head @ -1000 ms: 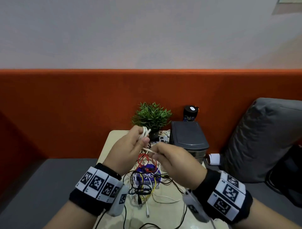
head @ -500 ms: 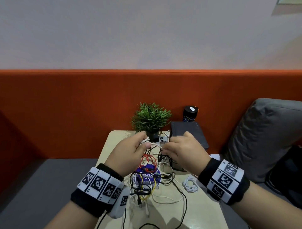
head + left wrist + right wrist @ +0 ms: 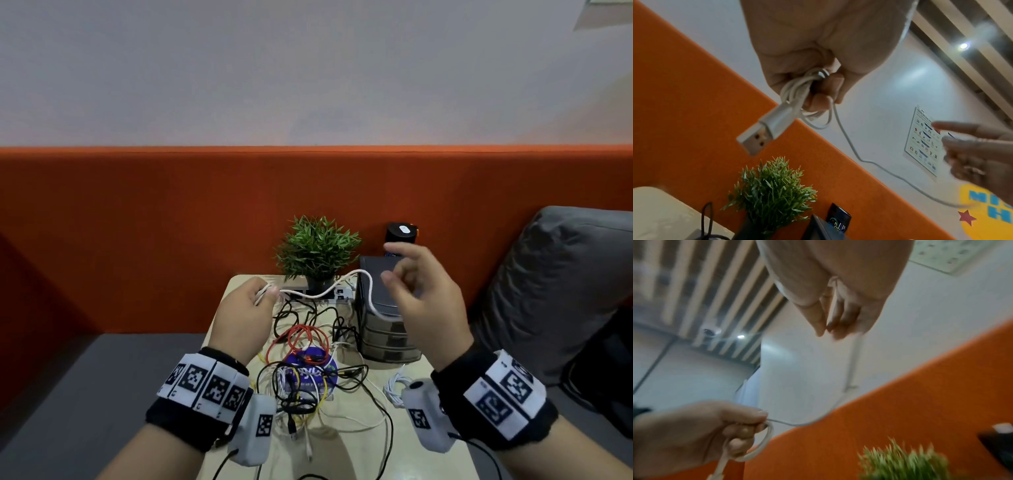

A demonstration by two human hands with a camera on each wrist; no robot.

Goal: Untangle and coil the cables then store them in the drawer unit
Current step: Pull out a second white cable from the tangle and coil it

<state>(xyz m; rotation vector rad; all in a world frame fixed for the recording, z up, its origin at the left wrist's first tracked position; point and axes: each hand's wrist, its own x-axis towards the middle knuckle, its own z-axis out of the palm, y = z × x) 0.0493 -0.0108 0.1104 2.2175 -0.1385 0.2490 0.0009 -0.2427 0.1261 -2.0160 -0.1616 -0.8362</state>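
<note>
Left hand, raised above the desk: fingers curled round a small coil of white USB cable; the USB-A plug juts out below the fist in the left wrist view. From the coil a free length of the same cable runs rightward in a shallow wave, passing in front of the potted plant, and ends behind the right hand. The right hand is held in front of the drawer unit, index and middle fingers extended and spread; the right wrist view is blurred but shows the cable running along the palm between loosely bent fingers, so whether it is pinched or merely draped cannot be told. On the desk beneath both hands lies a tangle of black, red, yellow and white cables over a round blue disc. A coiled white cable lies near the right wrist, just in front of the grey drawer unit, whose drawers are closed. A black cylindrical container stands behind the unit.
</note>
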